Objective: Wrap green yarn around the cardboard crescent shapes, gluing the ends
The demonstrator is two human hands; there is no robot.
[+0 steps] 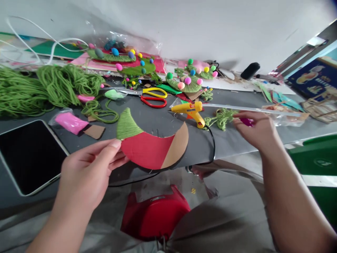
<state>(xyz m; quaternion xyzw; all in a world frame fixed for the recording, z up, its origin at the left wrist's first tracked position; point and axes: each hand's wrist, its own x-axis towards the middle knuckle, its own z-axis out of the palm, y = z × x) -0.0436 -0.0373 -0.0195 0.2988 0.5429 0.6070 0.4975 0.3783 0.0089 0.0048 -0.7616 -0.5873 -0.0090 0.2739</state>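
Left hand (91,168) pinching crescent (149,148); right hand (259,129) by green yarn (223,118), grip unclear; wrapper (54,118) containing pink lump (71,121).

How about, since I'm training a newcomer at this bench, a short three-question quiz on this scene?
1. Which hand holds the crescent?
A) left
B) right

2. Fill in: the body of the glue gun is ____ in colour.

3. True or false: the scissors have one yellow handle and one red.

Key:
1. A, the left hand
2. yellow
3. true
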